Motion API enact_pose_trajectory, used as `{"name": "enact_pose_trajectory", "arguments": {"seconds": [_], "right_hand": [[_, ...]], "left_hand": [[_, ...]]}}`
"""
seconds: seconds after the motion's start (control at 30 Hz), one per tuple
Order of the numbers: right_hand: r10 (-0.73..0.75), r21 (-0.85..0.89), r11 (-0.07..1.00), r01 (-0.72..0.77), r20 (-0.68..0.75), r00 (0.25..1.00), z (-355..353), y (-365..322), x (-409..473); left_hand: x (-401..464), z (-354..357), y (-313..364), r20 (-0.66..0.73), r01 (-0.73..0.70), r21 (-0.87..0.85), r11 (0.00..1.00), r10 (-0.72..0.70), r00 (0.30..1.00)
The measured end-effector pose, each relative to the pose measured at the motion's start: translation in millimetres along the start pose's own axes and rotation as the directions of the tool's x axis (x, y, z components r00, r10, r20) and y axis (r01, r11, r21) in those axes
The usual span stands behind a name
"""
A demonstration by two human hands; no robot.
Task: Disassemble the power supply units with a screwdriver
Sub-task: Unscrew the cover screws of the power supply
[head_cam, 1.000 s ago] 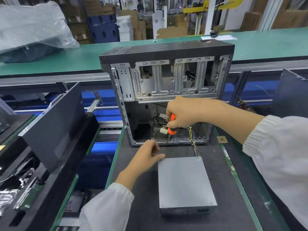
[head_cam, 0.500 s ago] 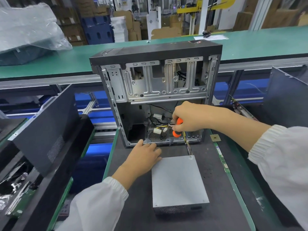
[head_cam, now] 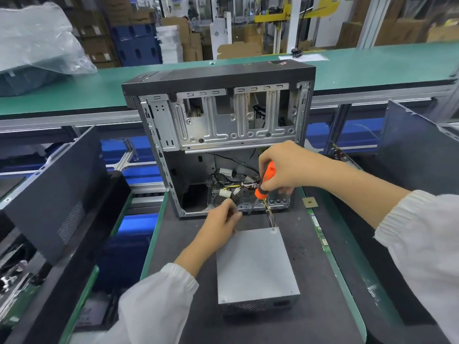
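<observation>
Grey case (head_cam: 223, 115) holds cables (head_cam: 244, 186); right hand (head_cam: 285, 167) grips screwdriver (head_cam: 267, 180), left hand (head_cam: 221, 219) curled, contents unclear.

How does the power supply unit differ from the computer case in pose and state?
The power supply unit lies flat on the mat, while the computer case stands upright behind it. The unit is a closed grey box; the case is open on its side, showing its inside. Both are metal, and a cable bundle runs between them.

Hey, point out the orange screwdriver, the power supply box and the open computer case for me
orange screwdriver (head_cam: 265, 181): head view, on the orange handle gripped by the right hand.
power supply box (head_cam: 255, 264): head view, middle of its flat grey top.
open computer case (head_cam: 218, 76): head view, on its black top panel.
</observation>
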State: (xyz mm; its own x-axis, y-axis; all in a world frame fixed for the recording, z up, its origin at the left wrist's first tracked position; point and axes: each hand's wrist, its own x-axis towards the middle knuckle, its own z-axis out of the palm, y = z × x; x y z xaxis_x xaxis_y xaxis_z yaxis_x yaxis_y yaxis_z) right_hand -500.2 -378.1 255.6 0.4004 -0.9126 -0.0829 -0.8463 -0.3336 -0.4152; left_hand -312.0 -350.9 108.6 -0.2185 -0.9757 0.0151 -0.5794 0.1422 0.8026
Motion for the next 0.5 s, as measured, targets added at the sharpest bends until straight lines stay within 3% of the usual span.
{"name": "enact_pose_trajectory", "arguments": {"seconds": [0.03, 0.1, 0.17, 0.2, 0.4, 0.5], "right_hand": [[0.009, 0.058, 0.998, -0.007, -0.02, 1.0, -2.3, 2.2, -4.2], [0.025, 0.087, 0.996, -0.019, -0.061, 0.998, -5.4, 7.3, -11.6], [0.056, 0.099, 0.994, -0.046, -0.102, 0.993, -6.9, 11.7, -18.2], [0.074, 0.13, 0.99, -0.058, -0.124, 0.989, -7.5, 14.3, -21.1], [0.11, 0.27, 0.962, -0.041, -0.248, 0.962, -12.8, 26.2, -36.0], [0.111, 0.215, 0.976, -0.044, -0.311, 0.944, -9.6, 31.8, -38.7]], "left_hand": [[0.1, 7.2, 3.8, -0.005, 0.057, -0.233, 0.971, -0.06, 0.998], [2.4, 18.8, 9.6, 0.028, 0.148, -0.61, 0.778, -0.165, 0.986], [7.7, 25.0, 10.7, 0.062, 0.198, -0.777, 0.598, -0.24, 0.969], [10.4, 26.7, 10.0, 0.067, 0.215, -0.794, 0.568, -0.27, 0.96], [21.6, 31.6, 4.8, 0.058, 0.329, -0.729, 0.6, -0.425, 0.903], [19.1, 32.5, 7.3, 0.035, 0.212, -0.452, 0.866, -0.221, 0.975]]}}
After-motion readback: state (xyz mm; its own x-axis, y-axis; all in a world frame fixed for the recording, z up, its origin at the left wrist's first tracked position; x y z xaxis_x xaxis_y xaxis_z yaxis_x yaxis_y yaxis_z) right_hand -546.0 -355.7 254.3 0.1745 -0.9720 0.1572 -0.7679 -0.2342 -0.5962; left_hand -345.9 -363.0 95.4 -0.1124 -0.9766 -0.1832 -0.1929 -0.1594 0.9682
